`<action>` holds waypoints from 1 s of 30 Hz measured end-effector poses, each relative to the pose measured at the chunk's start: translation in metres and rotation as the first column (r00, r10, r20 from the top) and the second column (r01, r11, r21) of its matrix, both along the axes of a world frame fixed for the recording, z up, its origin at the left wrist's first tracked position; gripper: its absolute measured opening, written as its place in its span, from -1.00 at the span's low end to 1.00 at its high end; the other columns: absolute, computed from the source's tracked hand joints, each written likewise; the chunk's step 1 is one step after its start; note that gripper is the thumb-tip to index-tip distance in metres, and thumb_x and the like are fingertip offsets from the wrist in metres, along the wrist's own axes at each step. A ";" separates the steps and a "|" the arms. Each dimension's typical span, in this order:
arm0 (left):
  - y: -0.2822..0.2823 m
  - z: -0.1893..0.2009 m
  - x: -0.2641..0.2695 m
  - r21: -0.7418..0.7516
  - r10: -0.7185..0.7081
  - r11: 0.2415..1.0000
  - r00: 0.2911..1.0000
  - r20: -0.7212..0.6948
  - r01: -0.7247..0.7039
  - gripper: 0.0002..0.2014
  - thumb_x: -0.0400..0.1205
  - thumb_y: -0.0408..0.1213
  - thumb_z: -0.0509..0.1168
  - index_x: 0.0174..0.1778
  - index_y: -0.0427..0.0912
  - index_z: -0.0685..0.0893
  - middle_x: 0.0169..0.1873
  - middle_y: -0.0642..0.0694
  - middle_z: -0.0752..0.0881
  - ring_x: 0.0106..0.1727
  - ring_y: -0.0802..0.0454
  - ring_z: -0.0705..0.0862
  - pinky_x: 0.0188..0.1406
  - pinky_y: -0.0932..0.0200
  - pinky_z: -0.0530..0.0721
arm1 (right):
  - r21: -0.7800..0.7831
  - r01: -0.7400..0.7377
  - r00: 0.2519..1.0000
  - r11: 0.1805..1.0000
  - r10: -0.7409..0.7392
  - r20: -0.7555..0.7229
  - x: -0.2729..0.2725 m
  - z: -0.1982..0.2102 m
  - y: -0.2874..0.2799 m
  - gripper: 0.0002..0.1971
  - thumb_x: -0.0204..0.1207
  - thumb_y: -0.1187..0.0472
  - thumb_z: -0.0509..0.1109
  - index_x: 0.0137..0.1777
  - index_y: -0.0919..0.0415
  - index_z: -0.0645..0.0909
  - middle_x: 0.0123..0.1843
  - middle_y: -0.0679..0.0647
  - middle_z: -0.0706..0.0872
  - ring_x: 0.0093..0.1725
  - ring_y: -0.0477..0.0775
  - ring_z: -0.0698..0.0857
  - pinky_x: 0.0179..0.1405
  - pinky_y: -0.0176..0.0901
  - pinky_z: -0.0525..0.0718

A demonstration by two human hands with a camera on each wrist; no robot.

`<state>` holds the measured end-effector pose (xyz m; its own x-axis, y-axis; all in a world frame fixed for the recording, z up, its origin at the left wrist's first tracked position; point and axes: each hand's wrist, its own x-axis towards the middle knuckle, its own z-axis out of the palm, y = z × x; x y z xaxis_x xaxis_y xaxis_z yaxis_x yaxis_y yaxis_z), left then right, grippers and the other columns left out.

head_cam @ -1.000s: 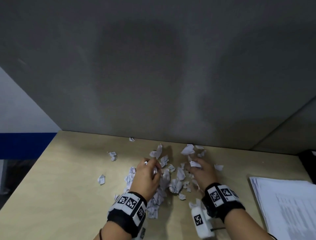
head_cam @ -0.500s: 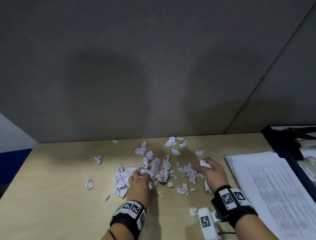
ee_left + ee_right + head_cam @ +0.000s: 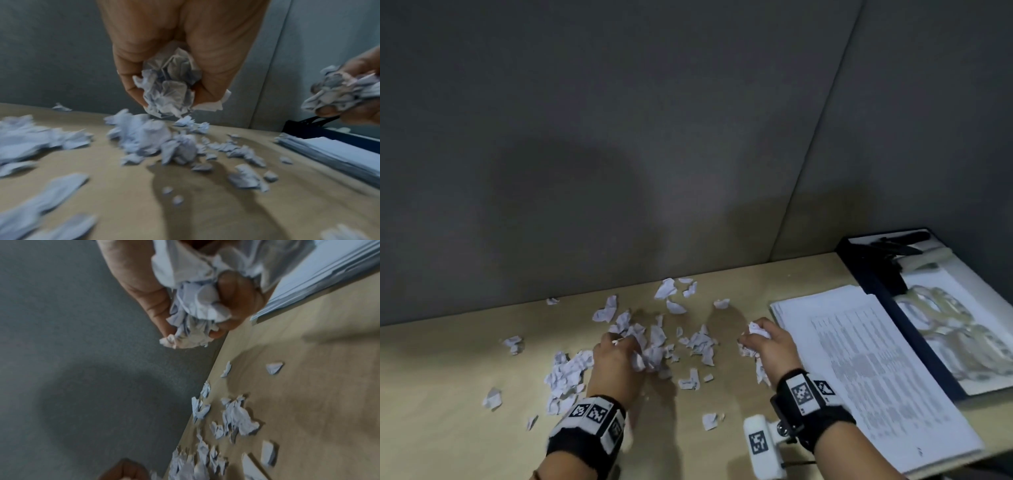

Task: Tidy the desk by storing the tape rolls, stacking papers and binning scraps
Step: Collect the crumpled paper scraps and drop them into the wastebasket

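Torn white paper scraps lie scattered over the middle of the wooden desk. My left hand is down in the pile, its fingers curled round a crumpled wad of scraps. My right hand, just left of the paper stack, grips another wad of scraps. The stack of printed sheets lies at the right. Clear tape rolls sit in a dark blue tray at the far right.
Grey partition walls close off the back and right of the desk. More loose scraps lie to the left and near the wall. Black objects lie at the far end of the tray. No bin is in view.
The head view has swung right, bringing the tray and tape rolls into view. My right hand has moved right toward the paper stack. Both hands have gathered scraps into wads.
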<state>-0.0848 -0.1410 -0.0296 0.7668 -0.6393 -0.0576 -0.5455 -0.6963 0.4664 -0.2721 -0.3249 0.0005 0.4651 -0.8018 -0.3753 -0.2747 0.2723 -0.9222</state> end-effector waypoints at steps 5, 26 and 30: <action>-0.044 0.013 -0.040 -0.073 -0.119 0.990 0.993 0.003 0.119 -0.80 0.24 -0.39 0.46 -0.31 -0.06 0.66 -0.15 -0.17 0.55 -0.07 -0.24 0.59 -0.12 0.09 0.57 | 0.051 0.012 1.000 0.999 -0.013 0.018 -0.028 -0.002 -0.016 -0.86 0.16 0.25 0.47 -0.29 0.15 0.59 -0.29 0.10 0.67 -0.27 0.09 0.62 -0.22 -0.20 0.53; -0.247 0.044 -0.272 -0.183 -0.631 0.775 0.758 -0.166 0.605 -0.78 0.36 -0.40 0.42 -0.36 0.04 0.59 -0.04 0.00 0.50 0.10 0.01 0.50 0.04 0.28 0.36 | 0.297 0.590 0.783 0.751 -0.622 0.018 -0.275 -0.025 -0.111 -0.54 -0.01 0.14 0.61 -0.07 0.12 0.60 -0.08 0.15 0.62 -0.16 0.14 0.59 -0.23 -0.16 0.51; -0.273 0.041 -0.326 -0.225 -0.726 0.687 0.663 -0.183 0.691 -0.77 0.38 -0.38 0.43 -0.35 0.06 0.58 -0.02 0.00 0.52 0.15 0.07 0.46 0.05 0.44 0.34 | 0.300 0.672 0.703 0.677 -0.711 0.029 -0.329 -0.032 -0.116 -0.79 0.19 0.31 0.55 -0.24 0.22 0.59 -0.22 0.19 0.61 -0.20 0.14 0.57 -0.19 -0.15 0.52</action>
<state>-0.4105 -0.4144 0.0117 0.0502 -0.9974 -0.0518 -0.7076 -0.0721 0.7029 -0.6012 -0.4407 -0.0312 -0.1249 -0.8014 -0.5849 0.2049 0.5560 -0.8055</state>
